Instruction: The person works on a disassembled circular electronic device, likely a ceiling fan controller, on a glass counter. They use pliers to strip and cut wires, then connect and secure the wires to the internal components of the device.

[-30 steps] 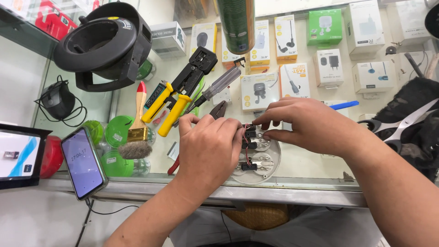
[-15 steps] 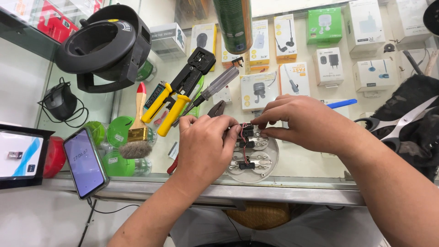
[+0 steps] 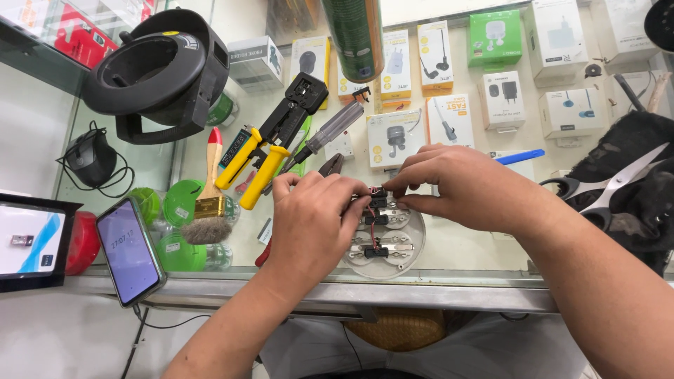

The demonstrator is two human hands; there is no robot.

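1. Left hand (image 3: 309, 224): closed, fingertips pinched on the small black part (image 3: 379, 200) at the upper edge of the round white plate (image 3: 413, 258); knuckles hid the grip itself.
2. Right hand (image 3: 463, 186): closed, fingers pinching the same black part from the opposite side; both hands met above the plate.
3. Round white plate: lay flat on the glass bench (image 3: 463, 245), near its front edge; red wires (image 3: 372, 217) ran across it.
4. Handling note, as a judgement: steady the plate; keep the pinch light; avoid tugging the thin wires.
5. Nearby: yellow-handled crimper (image 3: 270, 151); screwdriver (image 3: 326, 133); brush (image 3: 209, 203); phone (image 3: 130, 249); scissors (image 3: 611, 186).
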